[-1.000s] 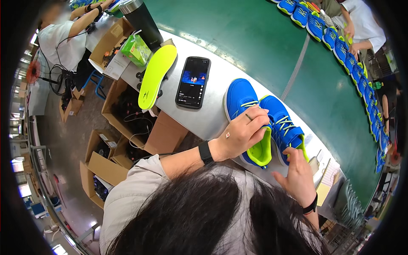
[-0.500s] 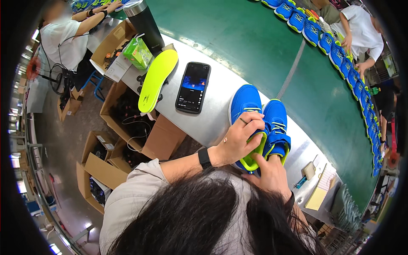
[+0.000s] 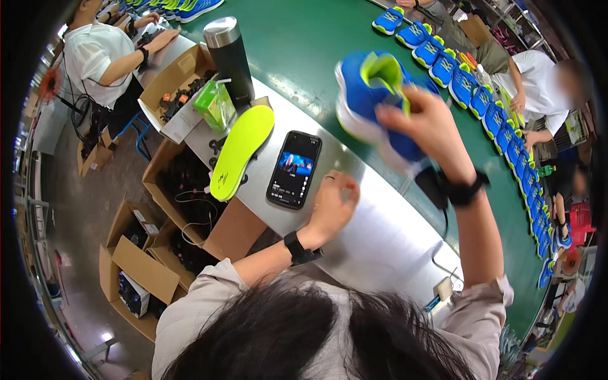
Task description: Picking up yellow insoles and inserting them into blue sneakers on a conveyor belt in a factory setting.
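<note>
Gripping a blue shoe with a lime-green lining, the right hand holds it lifted above the table, over the far edge where the pale metal top meets the green belt. The fingers of that grip are clamped around the shoe's heel end, and the shoe is blurred. A black band sits on the right wrist.

The left hand rests on the bare metal top near the middle of the table, its grip loosely curled together and holding nothing that shows; a ring is on one finger and a black watch on the wrist. Just beside it, toward the left edge, a black phone lies flat with its screen lit. Further left a lime-green insole lies along the left edge, partly overhanging it. Beyond that, near the far left corner, stand a small green carton with a straw and a tall dark tumbler with a steel lid.

Open cardboard boxes sit below the left edge. A row of blue shoes runs along the far side of the belt, where another person in a white shirt sits. A second person in white works past the far left corner.
</note>
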Tool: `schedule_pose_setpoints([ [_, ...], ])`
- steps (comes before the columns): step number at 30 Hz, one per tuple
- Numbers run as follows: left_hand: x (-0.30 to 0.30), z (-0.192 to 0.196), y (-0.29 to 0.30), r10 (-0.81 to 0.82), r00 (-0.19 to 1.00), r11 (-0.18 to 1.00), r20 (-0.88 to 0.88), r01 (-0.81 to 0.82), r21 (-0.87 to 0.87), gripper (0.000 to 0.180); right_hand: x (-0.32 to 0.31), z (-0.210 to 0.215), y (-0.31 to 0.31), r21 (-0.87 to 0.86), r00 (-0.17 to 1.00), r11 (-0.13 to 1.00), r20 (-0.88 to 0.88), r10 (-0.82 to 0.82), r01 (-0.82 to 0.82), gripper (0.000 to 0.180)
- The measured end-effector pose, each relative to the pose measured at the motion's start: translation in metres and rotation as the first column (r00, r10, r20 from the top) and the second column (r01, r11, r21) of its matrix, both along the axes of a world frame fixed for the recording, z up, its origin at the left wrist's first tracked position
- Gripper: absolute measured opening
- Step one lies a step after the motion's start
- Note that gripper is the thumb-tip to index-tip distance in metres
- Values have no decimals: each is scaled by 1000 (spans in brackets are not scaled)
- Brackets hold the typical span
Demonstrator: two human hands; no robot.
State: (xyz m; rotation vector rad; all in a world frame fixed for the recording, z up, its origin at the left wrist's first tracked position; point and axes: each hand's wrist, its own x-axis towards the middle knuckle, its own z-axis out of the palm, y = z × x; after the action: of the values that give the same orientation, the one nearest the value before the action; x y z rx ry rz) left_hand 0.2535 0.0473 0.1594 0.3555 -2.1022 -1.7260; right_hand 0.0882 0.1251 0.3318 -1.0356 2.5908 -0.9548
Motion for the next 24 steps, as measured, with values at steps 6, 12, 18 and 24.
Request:
schedule_pose_setpoints([
  [6, -72, 42, 0, -247, 967, 815, -53, 178, -552, 16, -75, 36, -96, -382, 978, 900, -82, 193, -210, 67],
  [12, -170, 56, 3, -187, 980, 391, 69, 139, -910, 14, -100, 17, -37, -214, 985, 963, 5, 171, -166, 48],
  [18, -196, -14, 46, -334, 938, 705, 91, 313, -637, 8, -156, -43, 61, 114, 932, 991, 349, -101, 65, 43],
  [24, -209, -5, 48, -528, 849, 809, -34, 490, -324, 14, -250, -96, 78, -20, 570, 888, 773, -278, 459, 55],
])
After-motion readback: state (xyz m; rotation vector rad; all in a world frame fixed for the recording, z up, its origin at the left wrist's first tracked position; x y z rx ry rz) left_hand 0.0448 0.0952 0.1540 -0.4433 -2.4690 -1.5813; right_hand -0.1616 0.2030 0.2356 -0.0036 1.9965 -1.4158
